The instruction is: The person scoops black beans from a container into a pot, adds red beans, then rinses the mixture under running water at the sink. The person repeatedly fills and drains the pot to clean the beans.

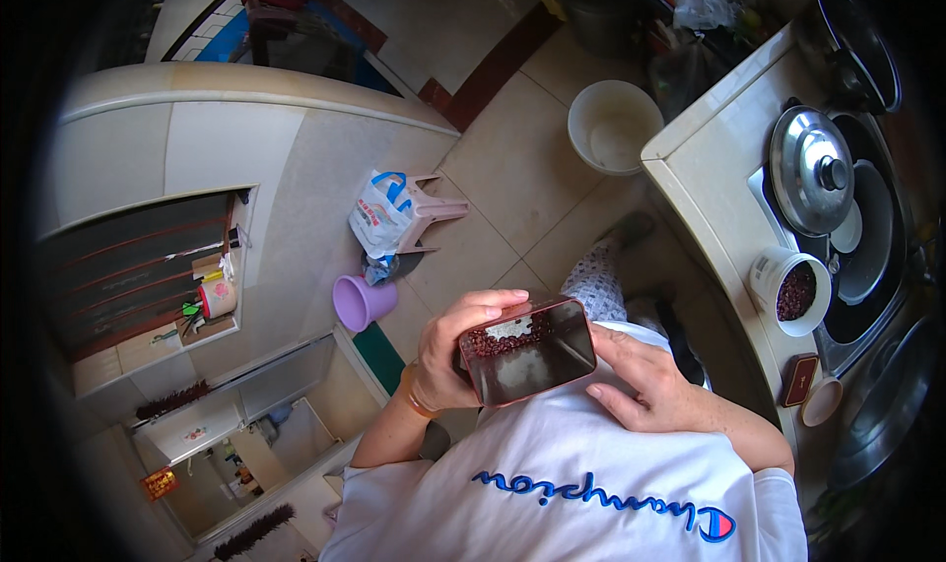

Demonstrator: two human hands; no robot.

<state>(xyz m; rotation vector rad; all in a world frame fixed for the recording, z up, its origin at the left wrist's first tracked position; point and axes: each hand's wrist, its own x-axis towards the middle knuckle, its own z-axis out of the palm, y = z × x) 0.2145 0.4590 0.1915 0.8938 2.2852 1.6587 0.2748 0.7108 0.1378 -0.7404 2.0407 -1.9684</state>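
My left hand [452, 351] grips the side of a dark red metal tin [532, 366], its fingers over the near top edge. Small dark red beans [510, 340] lie along one inner side of the tin, whose mouth faces the camera. My right hand [650, 381] touches the tin's other end with its fingers; the thumb is spread away. On the counter at the right stands a white plastic tub [768, 281] with dark red beans inside. Beside the tub lie a small dark red tin lid [800, 379] and a round pale lid or dish [822, 402].
A steel pot lid [805, 170] rests by the sink [894, 266] on the counter [709, 170]. On the floor are a white bucket [615, 126] and a purple bucket [364, 303]. A plastic stool [436, 209] holds a white bag [378, 218].
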